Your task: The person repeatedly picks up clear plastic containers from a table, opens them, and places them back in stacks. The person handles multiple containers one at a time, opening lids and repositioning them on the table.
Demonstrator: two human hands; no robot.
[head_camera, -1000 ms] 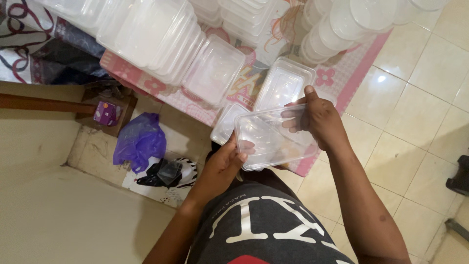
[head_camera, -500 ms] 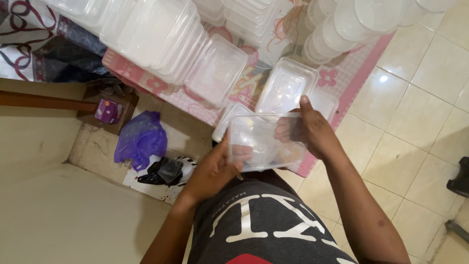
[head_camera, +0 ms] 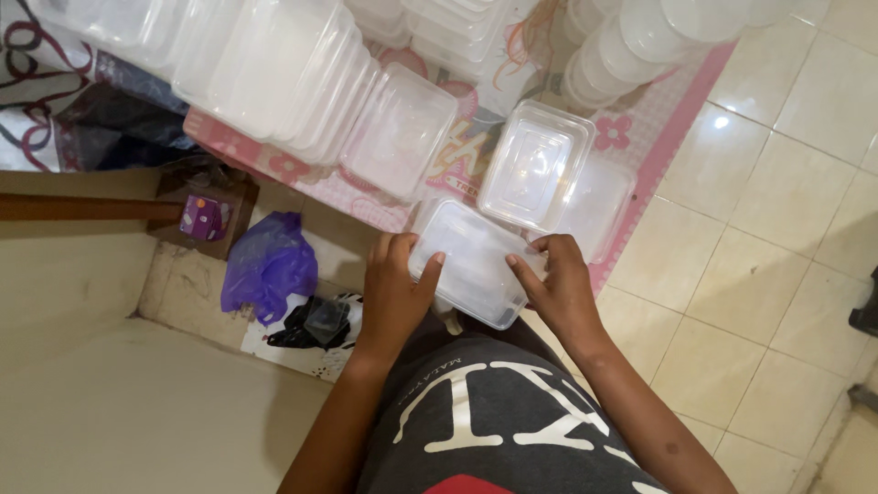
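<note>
Head view looks straight down on two bare hands closed on one box (head_camera: 476, 261). It is a clear, rectangular plastic container with rounded corners and a lid on top, lying flat and turned a little askew, low at the centre of the picture just above the person's lap. Its walls are see-through enough that the mat shows faintly beneath; whether anything is inside is hard to say, but it looks empty.

Left hand (head_camera: 395, 293) grips the box's 9 o'clock end, thumb pressed on the lid and fingers wrapped round the side. Right hand (head_camera: 560, 288) holds the 3 o'clock end the same way, thumb on the lid's edge.

Just beyond, at 1 o'clock from the box, lies a second lidded container (head_camera: 535, 165), touching or overlapping it at the corner. At 11 o'clock a long row of nested tubs (head_camera: 302, 73) leans across a pink flowered mat (head_camera: 640, 137). Round tubs (head_camera: 631, 37) stand stacked at 1 o'clock, further off. A purple bag (head_camera: 265, 261) lies on the floor at 9 o'clock, well apart from the left hand.
</note>
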